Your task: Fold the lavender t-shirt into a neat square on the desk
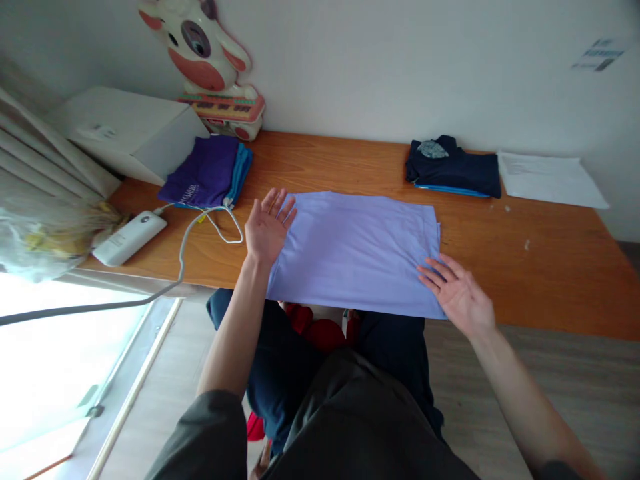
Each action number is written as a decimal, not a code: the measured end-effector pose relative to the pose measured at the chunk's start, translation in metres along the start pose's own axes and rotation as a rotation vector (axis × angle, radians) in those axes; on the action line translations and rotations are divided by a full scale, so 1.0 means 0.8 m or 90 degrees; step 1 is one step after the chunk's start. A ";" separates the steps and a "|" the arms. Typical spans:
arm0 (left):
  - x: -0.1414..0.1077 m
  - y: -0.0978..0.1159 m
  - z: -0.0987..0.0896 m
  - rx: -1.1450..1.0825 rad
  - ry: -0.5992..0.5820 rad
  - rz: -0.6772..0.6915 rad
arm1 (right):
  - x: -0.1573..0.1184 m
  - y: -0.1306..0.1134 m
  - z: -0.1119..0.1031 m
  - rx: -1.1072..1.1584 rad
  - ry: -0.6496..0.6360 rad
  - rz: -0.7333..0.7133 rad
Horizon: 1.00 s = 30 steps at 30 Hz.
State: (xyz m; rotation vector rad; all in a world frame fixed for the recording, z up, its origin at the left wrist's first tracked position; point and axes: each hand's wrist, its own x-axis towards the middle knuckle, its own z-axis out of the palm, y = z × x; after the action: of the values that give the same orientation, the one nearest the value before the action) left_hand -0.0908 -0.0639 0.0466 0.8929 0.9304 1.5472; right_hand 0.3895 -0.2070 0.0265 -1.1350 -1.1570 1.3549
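A light purple cloth point(355, 253) lies spread in a rough rectangle on the wooden table, its near edge at or slightly over the table's front edge. My left hand point(267, 227) is at the cloth's left edge, palm up, fingers apart, holding nothing. At the cloth's lower right corner is my right hand point(460, 293), also palm up with fingers spread and nothing in it. Whether either hand touches the cloth is hard to tell.
On the wooden table point(550, 267) are folded purple and blue cloths point(205, 170), a white power bank point(130, 238) with a cable, a white box point(135, 133), a cow toy point(215, 73), folded dark clothes point(455, 167), a white folded cloth point(550, 179) and a plastic bag point(45, 233).
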 end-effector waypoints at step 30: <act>-0.235 0.036 -0.105 0.569 -0.017 0.104 | -0.110 -0.016 -0.078 -0.444 0.141 -0.195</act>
State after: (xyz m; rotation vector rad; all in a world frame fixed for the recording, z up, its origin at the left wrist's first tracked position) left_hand -0.1507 -0.2622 0.0247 1.6329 1.6006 1.2166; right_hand 0.4596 -0.2890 0.0371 -1.4664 -1.6128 0.5725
